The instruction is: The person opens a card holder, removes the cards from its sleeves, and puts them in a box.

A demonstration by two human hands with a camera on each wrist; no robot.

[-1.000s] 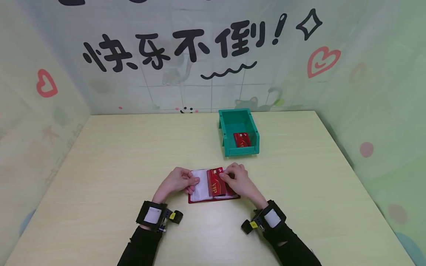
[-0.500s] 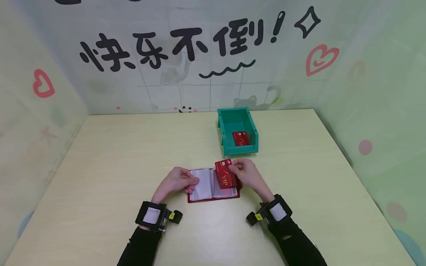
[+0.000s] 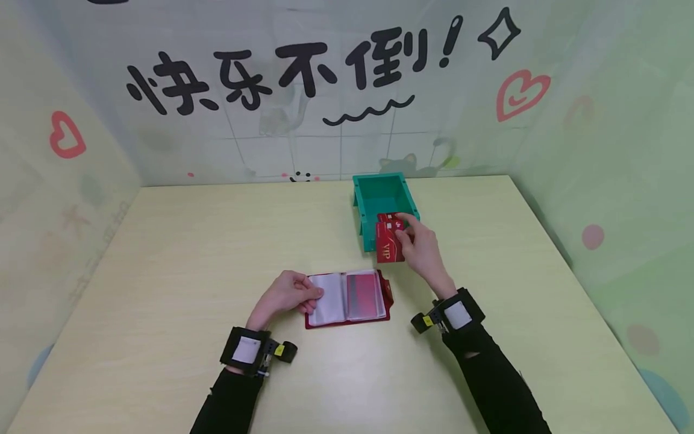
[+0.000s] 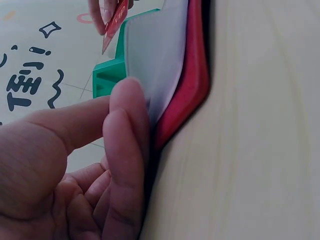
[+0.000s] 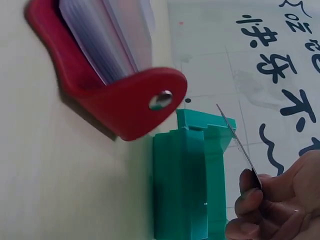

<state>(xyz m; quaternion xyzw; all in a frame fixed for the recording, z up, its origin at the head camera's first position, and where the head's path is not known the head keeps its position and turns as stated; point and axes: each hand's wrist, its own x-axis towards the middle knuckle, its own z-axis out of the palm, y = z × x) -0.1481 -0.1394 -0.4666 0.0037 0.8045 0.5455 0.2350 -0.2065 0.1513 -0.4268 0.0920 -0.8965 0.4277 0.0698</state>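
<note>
Red card (image 3: 387,246) pinched by right hand (image 3: 424,250), jutting to its left; green bin (image 3: 379,191) just beyond. Left hand (image 3: 290,292) pinches a page (image 3: 328,298) of the open wallet (image 3: 387,293), to its right.

Saw the held card (image 3: 387,245) only edge-on from the right wrist. Lost part of the card holder (image 5: 125,107) above that view, part of the bin (image 5: 170,190) below. From the head, likely missed most of the second card (image 3: 386,217) behind.
</note>
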